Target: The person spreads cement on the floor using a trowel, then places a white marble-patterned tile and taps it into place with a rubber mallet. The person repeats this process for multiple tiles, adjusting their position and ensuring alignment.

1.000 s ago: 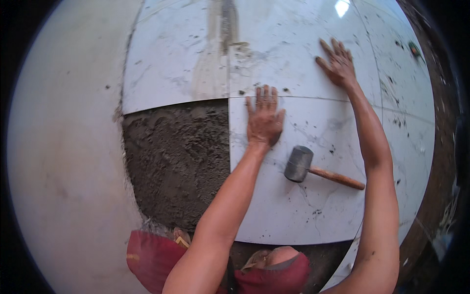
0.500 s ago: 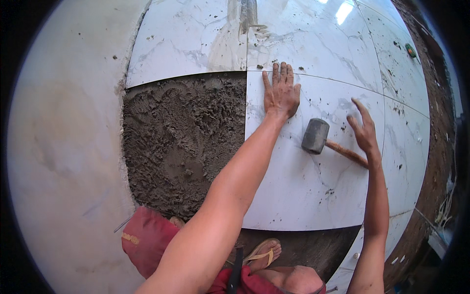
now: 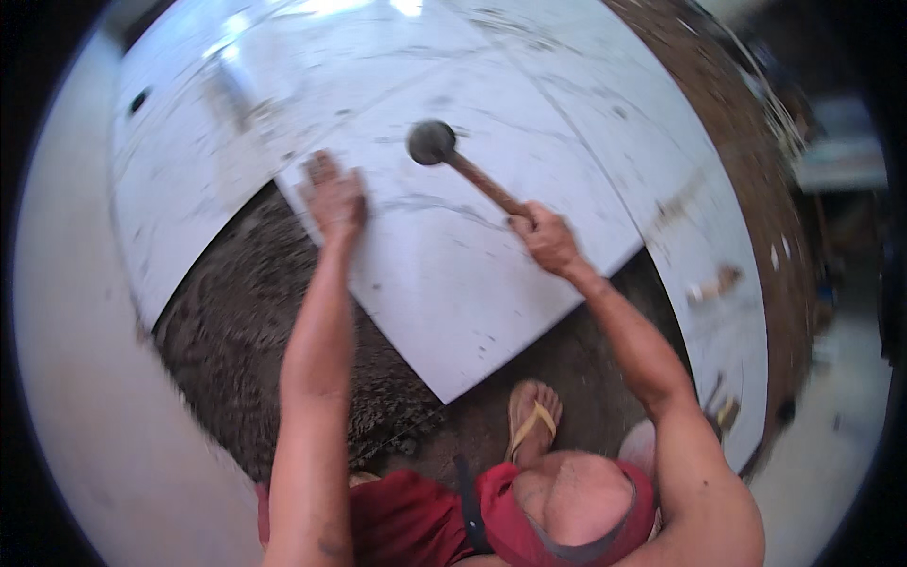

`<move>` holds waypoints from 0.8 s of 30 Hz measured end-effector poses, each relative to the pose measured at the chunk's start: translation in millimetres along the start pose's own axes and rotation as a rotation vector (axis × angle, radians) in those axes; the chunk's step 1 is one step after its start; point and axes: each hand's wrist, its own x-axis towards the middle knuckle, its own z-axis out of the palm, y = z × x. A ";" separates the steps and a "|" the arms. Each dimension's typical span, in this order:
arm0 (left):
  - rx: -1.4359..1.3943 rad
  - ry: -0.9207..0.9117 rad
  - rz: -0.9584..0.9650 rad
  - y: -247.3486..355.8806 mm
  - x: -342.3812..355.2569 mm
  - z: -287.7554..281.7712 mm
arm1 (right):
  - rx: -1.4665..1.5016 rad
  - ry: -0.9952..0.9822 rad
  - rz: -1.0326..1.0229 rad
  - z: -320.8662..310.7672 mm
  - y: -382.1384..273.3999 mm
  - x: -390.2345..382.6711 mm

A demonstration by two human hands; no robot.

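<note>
My left hand [image 3: 333, 198] rests with fingers apart on a white marble-patterned tile [image 3: 468, 312], near its left edge. My right hand [image 3: 546, 241] is closed around the wooden handle of a rubber mallet [image 3: 431, 142], whose dark round head is held over the upper part of that tile, slightly blurred. Rough grey-brown mortar [image 3: 236, 283] lies exposed along the tile's left side. A dark, bare strip [image 3: 614, 321] shows at its lower right.
More laid tiles [image 3: 179, 132] surround it above and to the right. A pale plain surface [image 3: 71, 312] runs down the left. My sandaled foot [image 3: 534, 420] is below the tile. Brown dirt, cables [image 3: 779, 123] and small tools [image 3: 726, 413] lie along the right.
My right hand came back from the upper tile and took hold of the mallet, now lifted by its handle. My left hand stayed on the tile; the view has turned.
</note>
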 end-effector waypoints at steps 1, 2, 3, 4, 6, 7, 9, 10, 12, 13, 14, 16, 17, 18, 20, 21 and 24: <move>-0.004 -0.006 -0.001 2.1 -2.3 -9.4 | 0.292 0.091 -0.169 12.7 12.1 -27.7; -0.005 -0.004 -0.015 6.5 -6.3 -18.1 | 0.395 0.105 -0.138 12.8 8.5 -61.9; 0.017 -0.033 -0.009 11.0 -12.8 -25.4 | 0.725 -0.040 0.043 9.3 2.6 -91.1; 0.034 -0.063 -0.008 18.7 -15.9 -30.4 | 1.016 0.021 0.047 7.0 -0.5 -114.5; 0.022 -0.075 0.016 23.2 -23.4 -31.0 | 1.350 0.186 0.245 2.7 3.8 -146.7; 0.018 -0.079 0.021 20.7 -29.1 -28.4 | 1.499 0.279 0.334 5.4 -0.2 -161.6; 0.000 -0.082 0.026 16.0 -34.1 -27.7 | 1.774 0.479 0.519 3.5 -4.9 -170.5; -0.009 -0.082 0.022 14.0 -35.8 -26.6 | 1.836 0.579 0.550 3.8 2.0 -170.7; -0.036 -0.073 0.040 17.3 -40.0 -21.4 | 1.977 0.771 0.595 7.6 37.6 -171.5; -0.047 -0.069 0.045 17.6 -42.7 -18.8 | 1.959 0.827 0.623 7.4 52.2 -174.5; -0.054 -0.048 0.083 11.5 -42.9 -17.7 | 1.850 0.817 0.595 10.1 52.1 -176.6; -0.031 -0.042 0.142 -5.9 -40.9 -11.7 | 1.641 0.756 0.587 17.9 42.5 -189.9; -0.032 -0.038 0.187 -18.2 -41.7 -10.8 | 1.490 0.735 0.537 20.9 38.0 -193.7; -0.044 -0.040 0.235 -23.4 -45.1 -8.5 | 1.335 0.713 0.477 18.7 37.8 -198.2; 0.028 -0.049 0.360 -24.5 -59.4 -18.5 | 1.001 0.630 0.150 20.9 56.8 -205.1; 0.049 -0.088 0.437 -30.0 -65.3 -24.4 | 0.922 0.465 0.063 8.5 55.1 -196.8; 0.087 -0.218 0.616 -51.1 -84.4 -53.1 | 0.756 0.121 0.038 -15.6 -4.8 -174.0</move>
